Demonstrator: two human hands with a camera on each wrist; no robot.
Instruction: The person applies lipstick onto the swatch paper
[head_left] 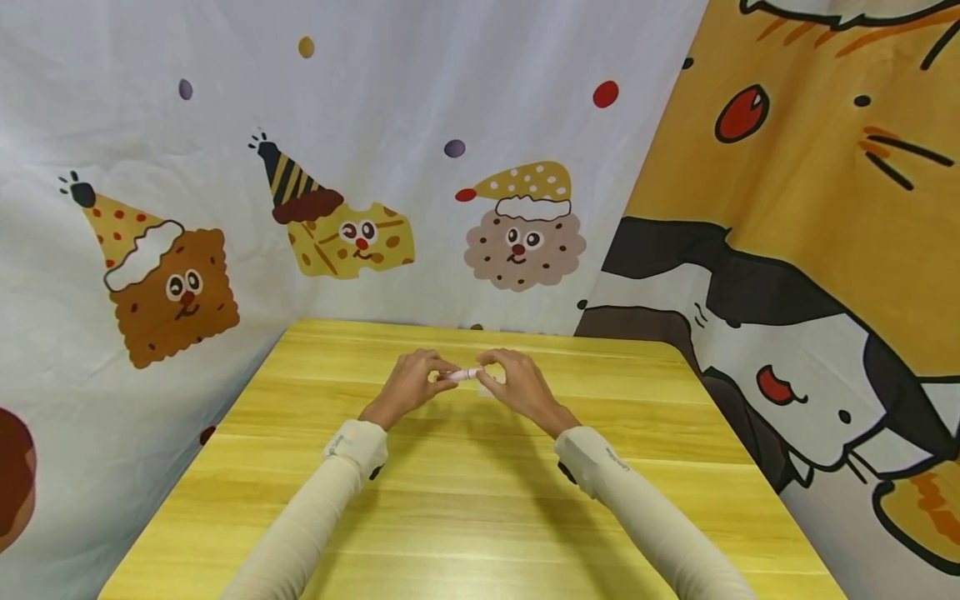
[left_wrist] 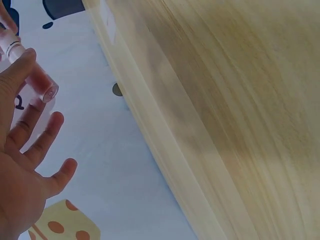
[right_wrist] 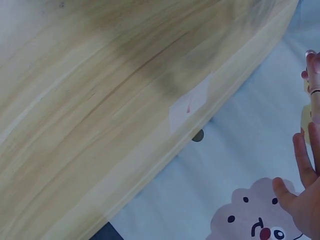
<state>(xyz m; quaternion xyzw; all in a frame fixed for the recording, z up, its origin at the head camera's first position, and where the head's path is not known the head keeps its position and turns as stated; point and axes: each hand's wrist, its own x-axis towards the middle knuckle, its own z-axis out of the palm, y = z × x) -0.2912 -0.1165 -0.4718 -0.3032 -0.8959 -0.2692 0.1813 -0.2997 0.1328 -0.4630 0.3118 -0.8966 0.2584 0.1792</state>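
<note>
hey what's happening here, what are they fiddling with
A person holds a small pinkish clear tube between both hands above a yellow wooden table. The left hand pinches one end and the right hand pinches the other, so the tube lies roughly level between them. In the left wrist view its rounded end sticks out past the fingertips. A small pale sticker sits on the table near its far edge. Cartoon-printed cloth hangs behind the table.

Open tabletop around the held tube

Both hands pinch a small tube (head_left: 461,375); bare yellow table (head_left: 465,500) lies beneath and nearer, while the printed cloth backdrop (head_left: 420,167) closes off the far side.
</note>
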